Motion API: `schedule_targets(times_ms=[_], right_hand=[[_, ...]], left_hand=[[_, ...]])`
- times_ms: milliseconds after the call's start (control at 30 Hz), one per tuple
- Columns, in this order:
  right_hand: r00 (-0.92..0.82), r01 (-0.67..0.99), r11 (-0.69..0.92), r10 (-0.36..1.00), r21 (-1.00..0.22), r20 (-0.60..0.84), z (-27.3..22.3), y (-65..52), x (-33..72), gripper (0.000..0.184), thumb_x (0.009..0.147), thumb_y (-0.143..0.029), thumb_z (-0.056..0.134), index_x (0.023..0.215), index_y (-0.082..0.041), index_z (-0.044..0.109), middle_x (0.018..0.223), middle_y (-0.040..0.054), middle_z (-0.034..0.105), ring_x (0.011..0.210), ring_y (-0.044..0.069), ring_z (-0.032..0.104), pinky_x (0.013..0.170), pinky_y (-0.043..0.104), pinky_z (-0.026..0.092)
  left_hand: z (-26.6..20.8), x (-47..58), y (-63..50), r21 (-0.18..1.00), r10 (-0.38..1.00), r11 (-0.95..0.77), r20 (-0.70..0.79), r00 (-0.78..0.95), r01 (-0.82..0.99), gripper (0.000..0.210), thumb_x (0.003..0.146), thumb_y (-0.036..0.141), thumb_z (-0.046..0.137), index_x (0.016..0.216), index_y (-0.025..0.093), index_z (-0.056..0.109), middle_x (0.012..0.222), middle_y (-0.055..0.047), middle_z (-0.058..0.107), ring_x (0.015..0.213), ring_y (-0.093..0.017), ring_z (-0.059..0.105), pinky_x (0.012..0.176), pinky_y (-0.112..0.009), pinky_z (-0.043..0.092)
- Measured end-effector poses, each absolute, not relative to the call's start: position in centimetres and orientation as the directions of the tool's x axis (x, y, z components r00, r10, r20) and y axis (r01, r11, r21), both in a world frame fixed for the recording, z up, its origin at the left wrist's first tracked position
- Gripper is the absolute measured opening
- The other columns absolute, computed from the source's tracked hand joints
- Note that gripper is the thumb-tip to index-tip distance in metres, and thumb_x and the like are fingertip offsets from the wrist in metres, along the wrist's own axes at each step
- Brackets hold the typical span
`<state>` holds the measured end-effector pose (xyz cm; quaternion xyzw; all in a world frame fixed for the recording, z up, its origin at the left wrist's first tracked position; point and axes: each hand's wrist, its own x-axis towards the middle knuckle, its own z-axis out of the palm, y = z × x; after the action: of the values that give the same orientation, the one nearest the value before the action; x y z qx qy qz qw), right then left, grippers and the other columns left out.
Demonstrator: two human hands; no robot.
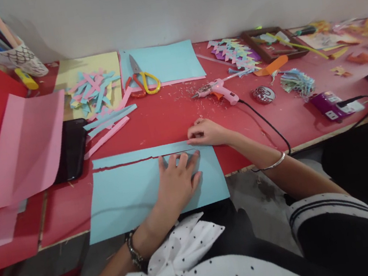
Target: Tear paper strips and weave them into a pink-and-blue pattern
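Red table (163, 118), left fingers (172, 160) spread on blue sheet (122, 193), right fingers (194, 141) pinching torn strip (131, 157) — right end partly hidden

pink glue gun (220, 90) | purple socket block (328, 107) | patterned pen cup (25, 60)

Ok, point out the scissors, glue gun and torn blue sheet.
Scissors (140, 73): head view, where blades meet handles.
Glue gun (219, 89): head view, middle of its pink body.
Torn blue sheet (131, 188): head view, wide part below the tear.
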<state>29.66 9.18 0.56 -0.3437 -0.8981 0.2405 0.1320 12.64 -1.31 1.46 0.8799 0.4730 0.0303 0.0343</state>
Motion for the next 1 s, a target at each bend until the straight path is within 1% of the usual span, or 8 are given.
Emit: schedule_targets(times_ms=[133, 233, 433, 667, 733, 800, 900, 1000], right_hand=[[-0.727, 0.532, 0.656, 0.678, -0.536, 0.108, 0.4, 9.1, 29.9, 0.042, 0.083, -0.051, 0.036, 0.062, -0.017, 0.048, 0.053, -0.0035, 0.046, 0.050, 0.007, 0.036, 0.066, 0.024, 0.031], [-0.720, 0.528, 0.635, 0.687, -0.563, 0.100, 0.3, 9.0, 29.8, 0.036, 0.083, -0.044, 0.040, 0.061, -0.017, 0.047, 0.050, -0.0049, 0.042, 0.049, 0.007, 0.035, 0.062, 0.023, 0.030], [-0.529, 0.566, 0.414, 0.846, -0.713, 0.071, 1.2, 7.5, 29.4, 0.026, 0.078, -0.037, 0.044, 0.060, -0.017, 0.045, 0.051, -0.0049, 0.040, 0.047, 0.006, 0.033, 0.050, 0.020, 0.027], [-0.381, 0.560, 0.283, 0.923, -0.779, 0.061, 2.3, 5.5, 28.6, 0.021, 0.077, -0.033, 0.044, 0.066, -0.016, 0.048, 0.053, -0.0044, 0.044, 0.048, 0.006, 0.036, 0.051, 0.019, 0.028], [-0.361, 0.574, 0.265, 0.931, -0.775, 0.051, 2.4, 5.2, 28.6, 0.020, 0.077, -0.032, 0.043, 0.067, -0.016, 0.048, 0.052, -0.0043, 0.045, 0.048, 0.006, 0.037, 0.051, 0.019, 0.029], [-0.356, 0.581, 0.255, 0.934, -0.773, 0.040, 2.4, 5.1, 28.7, 0.019, 0.077, -0.031, 0.043, 0.068, -0.016, 0.048, 0.052, -0.0041, 0.046, 0.048, 0.006, 0.038, 0.051, 0.019, 0.029], [-0.350, 0.586, 0.247, 0.936, -0.772, 0.034, 2.4, 5.1, 28.9, 0.018, 0.077, -0.031, 0.044, 0.070, -0.016, 0.048, 0.052, -0.0047, 0.047, 0.048, 0.006, 0.038, 0.051, 0.019, 0.028], [-0.356, 0.621, 0.259, 0.934, -0.740, 0.028, 2.1, 5.1, 29.0, 0.016, 0.077, -0.030, 0.046, 0.072, -0.016, 0.049, 0.046, -0.0072, 0.042, 0.045, 0.006, 0.035, 0.050, 0.019, 0.027]], left_hand=[[1.5, 12.6, -1.2, 0.077, 0.832, -0.553, 0.014, 0.554, 0.829, 0.044, 0.087, 0.034, 0.037, 0.130, 0.023, 0.039, 0.111, -0.010, 0.054, 0.102, -0.029, 0.047, 0.092, -0.057, 0.033], [1.4, 12.5, -1.6, 0.076, 0.823, -0.567, 0.014, 0.567, 0.820, 0.051, 0.084, 0.043, 0.041, 0.130, 0.021, 0.038, 0.114, -0.012, 0.054, 0.105, -0.030, 0.047, 0.095, -0.056, 0.031], [1.6, 12.4, -3.2, 0.135, 0.747, -0.663, 0.058, 0.662, 0.737, 0.083, 0.068, 0.057, 0.057, 0.135, 0.016, 0.030, 0.132, -0.015, 0.043, 0.119, -0.029, 0.039, 0.101, -0.045, 0.029], [1.5, 13.0, -3.7, 0.109, 0.676, -0.734, 0.020, 0.737, 0.670, 0.090, 0.067, 0.056, 0.057, 0.138, 0.016, 0.020, 0.142, -0.014, 0.029, 0.127, -0.030, 0.031, 0.103, -0.045, 0.025], [1.1, 13.1, -3.9, 0.073, 0.659, -0.751, 0.007, 0.752, 0.657, 0.088, 0.068, 0.050, 0.058, 0.138, 0.015, 0.017, 0.143, -0.014, 0.026, 0.128, -0.030, 0.029, 0.103, -0.046, 0.026], [1.0, 12.8, -4.0, 0.026, 0.648, -0.762, 0.018, 0.762, 0.647, 0.076, 0.074, 0.037, 0.053, 0.138, 0.013, 0.018, 0.143, -0.014, 0.028, 0.128, -0.028, 0.030, 0.102, -0.045, 0.028], [1.1, 11.5, -3.8, -0.027, 0.602, -0.797, 0.059, 0.797, 0.604, 0.053, 0.081, 0.013, 0.035, 0.134, 0.012, 0.030, 0.137, -0.010, 0.040, 0.124, -0.020, 0.036, 0.101, -0.039, 0.031], [1.3, 9.3, -3.3, -0.071, 0.566, -0.816, 0.103, 0.818, 0.573, 0.053, 0.080, 0.004, 0.025, 0.129, 0.017, 0.039, 0.133, -0.003, 0.046, 0.121, -0.016, 0.040, 0.099, -0.036, 0.033]])
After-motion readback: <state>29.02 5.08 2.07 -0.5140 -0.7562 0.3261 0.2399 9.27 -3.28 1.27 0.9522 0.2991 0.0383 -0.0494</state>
